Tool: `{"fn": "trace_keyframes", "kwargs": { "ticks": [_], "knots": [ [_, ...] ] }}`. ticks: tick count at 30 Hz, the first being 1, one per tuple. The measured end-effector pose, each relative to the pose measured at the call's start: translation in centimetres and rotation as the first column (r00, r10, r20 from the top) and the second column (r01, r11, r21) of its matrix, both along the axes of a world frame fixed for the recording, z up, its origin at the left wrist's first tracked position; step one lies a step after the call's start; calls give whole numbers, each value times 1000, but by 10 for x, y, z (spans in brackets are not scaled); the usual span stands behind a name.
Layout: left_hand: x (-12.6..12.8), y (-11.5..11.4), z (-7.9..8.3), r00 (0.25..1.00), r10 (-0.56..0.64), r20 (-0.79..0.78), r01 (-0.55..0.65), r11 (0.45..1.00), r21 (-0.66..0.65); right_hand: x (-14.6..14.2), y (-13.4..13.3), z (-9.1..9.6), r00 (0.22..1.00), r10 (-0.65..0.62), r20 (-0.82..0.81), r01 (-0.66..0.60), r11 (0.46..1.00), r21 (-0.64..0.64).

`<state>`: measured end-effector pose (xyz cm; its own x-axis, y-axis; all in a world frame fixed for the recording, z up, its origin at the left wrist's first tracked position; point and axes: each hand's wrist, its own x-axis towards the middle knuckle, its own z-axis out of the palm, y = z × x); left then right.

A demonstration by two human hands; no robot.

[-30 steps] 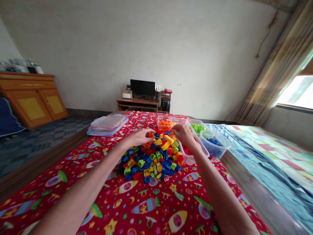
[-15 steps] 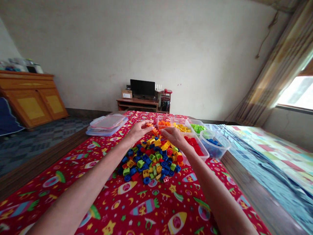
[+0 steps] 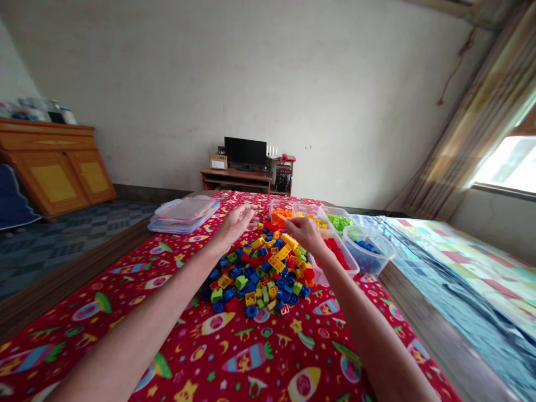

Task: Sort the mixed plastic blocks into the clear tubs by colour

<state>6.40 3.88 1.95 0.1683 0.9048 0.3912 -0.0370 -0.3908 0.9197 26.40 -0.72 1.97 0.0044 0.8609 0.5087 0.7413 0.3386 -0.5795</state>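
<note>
The left hand [image 3: 235, 222] is now holding its fingers apart, no longer pinching anything orange, while the right hand [image 3: 306, 230], its grip unclear, is reaching beside orange blocks [image 3: 283, 214] in a clear box [image 3: 272, 205], the mixed pile [image 3: 252, 273] lying between the forearms.

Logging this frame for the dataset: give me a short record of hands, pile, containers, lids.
left hand: open, near the pile's far left edge, no brick visible
right hand: near the orange bricks; grip unclear
pile: mixed colours, on red cloth
containers: clear; orange, yellow, green, red, blue bricks kept apart
lids: stacked, left of pile
</note>
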Motion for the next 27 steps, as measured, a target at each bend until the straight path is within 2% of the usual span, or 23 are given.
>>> {"fn": "trace_keyframes", "kwargs": {
  "ticks": [5, 9, 12, 15, 20, 23, 27],
  "knots": [
    [-6, 7, 1, 999, 53, -3, -53, 999, 10, 16, 38, 8, 978, -210, 9, 210, 974, -83],
    [-6, 9, -1, 994, 71, -83, -70, 997, 12, 17, 79, 19, 978, -199, -61, 183, 960, -210],
    [-8, 9, -1, 988, 85, -129, -82, 996, 34, 15, 90, 20, 983, -164, -85, 145, 969, -202],
    [-10, 10, 0, 984, 94, -152, -86, 994, 61, 15, 81, 12, 985, -137, -107, 119, 980, -162],
    [-9, 12, -4, 954, 114, -277, -79, 988, 134, 17, 44, 4, 961, 31, -275, -50, 997, -62],
    [-7, 13, -7, 905, 143, -401, -47, 969, 242, 17, 28, 6, 927, 68, -368, -97, 993, -61],
    [-7, 12, -10, 824, 182, -537, 2, 946, 324, 20, 19, 9, 948, 60, -313, -73, 997, -29]
  ]
}}
